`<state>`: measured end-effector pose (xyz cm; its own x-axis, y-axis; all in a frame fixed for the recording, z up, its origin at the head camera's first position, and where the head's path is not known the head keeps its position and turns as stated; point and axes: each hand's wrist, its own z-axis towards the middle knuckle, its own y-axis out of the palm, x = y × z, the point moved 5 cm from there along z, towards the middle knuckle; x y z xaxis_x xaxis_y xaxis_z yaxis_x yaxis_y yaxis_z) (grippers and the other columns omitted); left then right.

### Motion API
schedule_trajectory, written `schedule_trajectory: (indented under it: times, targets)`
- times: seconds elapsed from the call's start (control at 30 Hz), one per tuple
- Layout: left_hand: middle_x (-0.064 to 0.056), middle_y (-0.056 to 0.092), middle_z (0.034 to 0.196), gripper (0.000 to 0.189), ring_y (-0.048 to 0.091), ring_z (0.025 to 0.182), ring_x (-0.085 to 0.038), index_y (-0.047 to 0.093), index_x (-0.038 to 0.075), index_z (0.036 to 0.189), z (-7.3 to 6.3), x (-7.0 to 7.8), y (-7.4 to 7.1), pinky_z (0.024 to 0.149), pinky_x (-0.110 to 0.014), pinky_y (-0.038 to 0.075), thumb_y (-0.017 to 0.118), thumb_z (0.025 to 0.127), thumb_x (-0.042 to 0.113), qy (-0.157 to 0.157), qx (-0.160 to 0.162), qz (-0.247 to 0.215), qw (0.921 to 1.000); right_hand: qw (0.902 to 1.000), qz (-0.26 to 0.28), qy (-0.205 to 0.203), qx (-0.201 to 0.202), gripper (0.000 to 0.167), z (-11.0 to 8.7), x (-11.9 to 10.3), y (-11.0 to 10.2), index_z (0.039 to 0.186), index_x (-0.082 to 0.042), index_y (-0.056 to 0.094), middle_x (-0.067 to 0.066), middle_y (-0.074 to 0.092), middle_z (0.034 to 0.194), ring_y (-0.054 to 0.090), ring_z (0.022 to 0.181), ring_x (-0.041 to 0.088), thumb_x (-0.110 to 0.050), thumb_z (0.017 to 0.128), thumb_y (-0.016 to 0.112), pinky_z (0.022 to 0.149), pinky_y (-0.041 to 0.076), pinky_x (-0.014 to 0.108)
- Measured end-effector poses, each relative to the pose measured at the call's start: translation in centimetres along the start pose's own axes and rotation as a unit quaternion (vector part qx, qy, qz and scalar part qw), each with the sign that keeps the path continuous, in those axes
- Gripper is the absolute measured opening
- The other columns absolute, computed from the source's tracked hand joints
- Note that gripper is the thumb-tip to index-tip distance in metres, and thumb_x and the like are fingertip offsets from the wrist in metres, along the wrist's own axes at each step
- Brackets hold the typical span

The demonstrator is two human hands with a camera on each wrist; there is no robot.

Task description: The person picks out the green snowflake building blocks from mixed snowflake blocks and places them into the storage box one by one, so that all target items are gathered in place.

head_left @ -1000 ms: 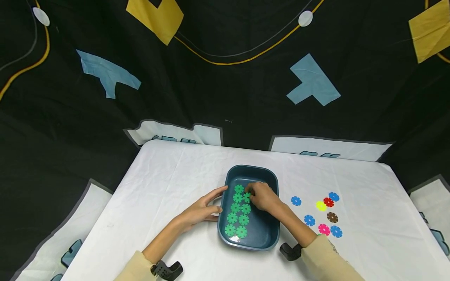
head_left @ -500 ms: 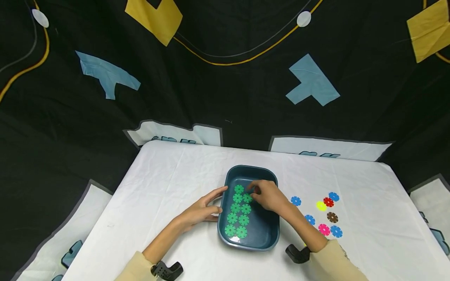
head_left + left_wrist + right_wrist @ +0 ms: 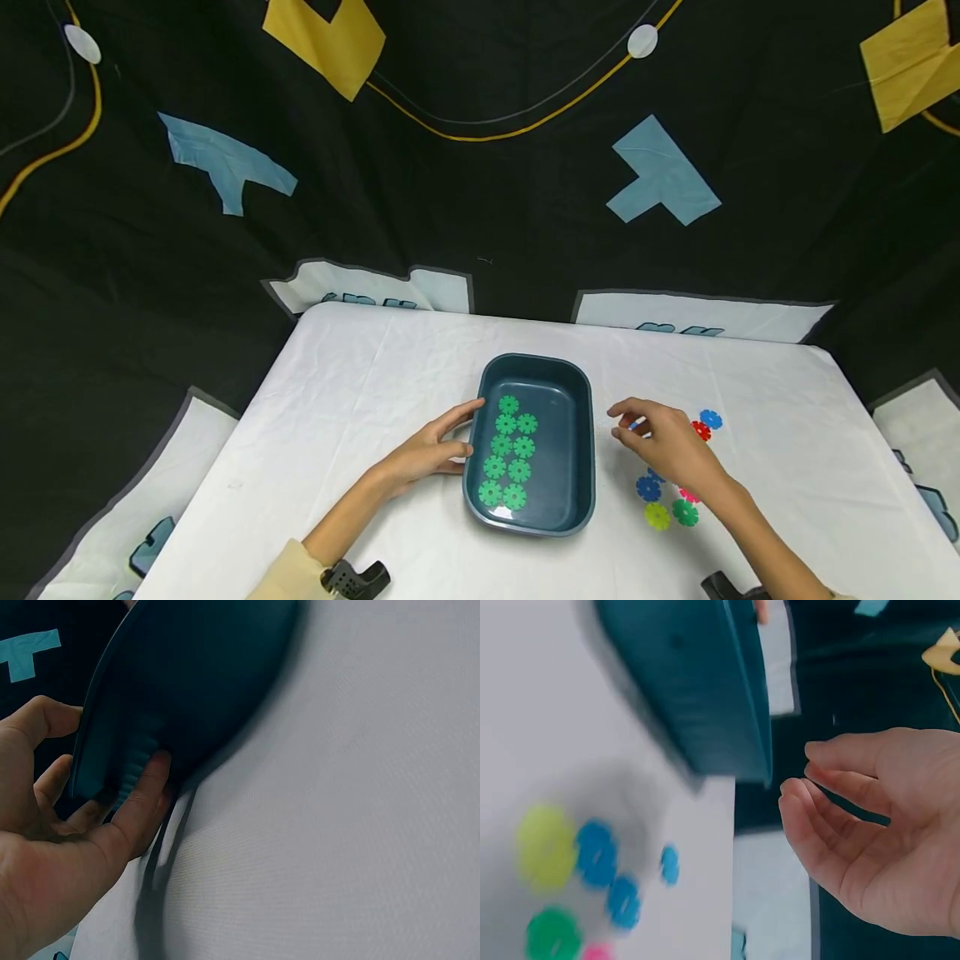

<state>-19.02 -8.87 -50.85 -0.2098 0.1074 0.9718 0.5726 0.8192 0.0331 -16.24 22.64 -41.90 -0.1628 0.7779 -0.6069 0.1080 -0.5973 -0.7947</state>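
Note:
A dark teal tray (image 3: 562,475) lies on the white table with several green notched discs (image 3: 524,447) in two columns along its left half. My left hand (image 3: 420,452) rests against the tray's left side, fingers spread, with a fingertip at the rim. The left wrist view shows the fingers and thumb touching the tray's outer wall (image 3: 202,675). To the right of the tray, my right hand (image 3: 667,437) hovers over loose discs with nothing between its fingers. Its fingers (image 3: 855,754) are loosely bent in the right wrist view. A blue disc (image 3: 638,425) shows partly behind these fingers.
Loose discs lie right of the tray: a yellow-green one (image 3: 657,516), a green one (image 3: 685,512), a dark blue one (image 3: 648,489), a red one (image 3: 701,430) and a blue one (image 3: 711,419). A pink disc (image 3: 689,495) is partly hidden. A black cloth (image 3: 480,208) hangs behind the table.
My right hand has left the upper green disc in the tray's right column and moved right, out over the loose discs. The left hand and tray keep their place.

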Motion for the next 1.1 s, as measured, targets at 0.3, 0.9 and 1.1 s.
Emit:
schedule_trajectory:
  times: [0.3, 0.9, 1.1]
  targets:
    - [-0.015, 0.018, 0.162, 0.072, 0.055, 0.121, -0.034, 0.031, 0.022, 0.158, 0.1, -0.2, -0.1, 0.092, -0.045, 0.054, 0.061, 0.094, 0.01, 0.002, -0.004, -0.001, 1.0, 0.9954, 0.006, 0.091, -0.03, 0.033, -5.2, 5.6, -0.5, 0.118, -0.004, 0.069, 0.005, 0.066, 0.102, 0.063, 0.084, 0.02, -0.004, 0.086, 0.076, 0.068, 0.058, 0.026]
    - [-0.015, 0.019, 0.162, 0.072, 0.053, 0.125, -0.035, 0.033, 0.024, 0.158, 0.2, -0.1, 0.0, 0.092, -0.044, 0.054, 0.062, 0.094, 0.01, 0.0, -0.002, 0.001, 1.0, 0.9814, 0.014, 0.187, -0.042, 0.035, -9.1, 11.5, 1.7, 0.115, -0.007, 0.071, 0.0, 0.056, 0.089, 0.052, 0.081, 0.019, -0.013, 0.082, 0.081, 0.064, 0.046, 0.024]
    - [-0.014, 0.019, 0.162, 0.071, 0.053, 0.124, -0.035, 0.033, 0.023, 0.158, 0.2, -0.1, 0.0, 0.091, -0.044, 0.054, 0.061, 0.094, 0.009, 0.003, -0.002, 0.001, 1.0, 0.9847, 0.003, 0.17, -0.037, 0.031, -8.9, 11.5, 2.0, 0.109, -0.007, 0.07, 0.0, 0.051, 0.084, 0.048, 0.078, 0.018, -0.008, 0.081, 0.081, 0.06, 0.042, 0.024]
